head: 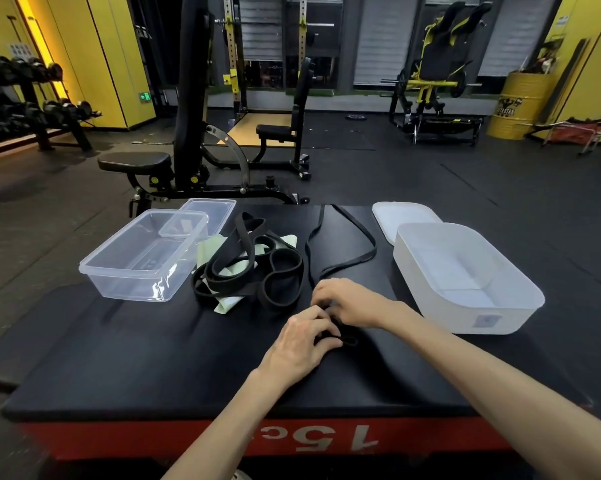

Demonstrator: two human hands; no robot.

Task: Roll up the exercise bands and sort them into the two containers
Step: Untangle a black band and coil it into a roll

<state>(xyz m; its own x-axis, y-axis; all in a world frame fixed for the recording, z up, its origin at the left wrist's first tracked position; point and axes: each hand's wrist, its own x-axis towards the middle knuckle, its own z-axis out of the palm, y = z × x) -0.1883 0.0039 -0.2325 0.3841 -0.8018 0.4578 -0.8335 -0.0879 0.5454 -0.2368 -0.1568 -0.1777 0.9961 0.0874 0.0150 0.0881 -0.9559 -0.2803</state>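
We're barely started: our left hand (301,344) and right hand (347,301) are both pinched on the near end of 1 thin black band (340,237) on the bench (136,358), the tangled pile (250,268) is untouched, and the clear container (143,254) and white container (465,275) are both empty.

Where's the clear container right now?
In the head view, the clear container sits on the platform's left side, beside the tangled black bands, its lid behind it.
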